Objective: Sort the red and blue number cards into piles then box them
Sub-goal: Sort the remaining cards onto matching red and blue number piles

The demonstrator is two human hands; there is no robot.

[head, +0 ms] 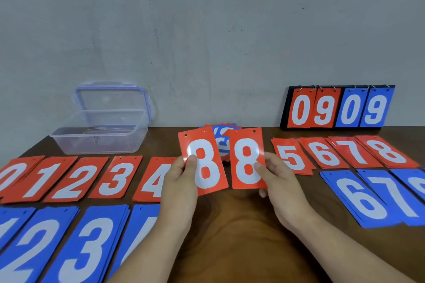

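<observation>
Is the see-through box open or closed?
Open. The clear box has no lid on top; its lid stands upright behind it.

Red, blue and white on a dark brown desk point(241, 225).
The left 8 card point(203, 161) and the right 8 card point(248, 158) are red with white numerals, like the red piles point(115, 177); the blue piles point(363, 197) carry white numerals too. The scoreboard point(338, 108) is black-backed, half red, half blue. The box point(99, 142) is clear, its lid point(112, 99) edged lilac-blue. The wall point(207, 30) is mottled grey.

glossy red cards point(247, 158), clear plastic box point(101, 138), polished wood table point(241, 225)
</observation>
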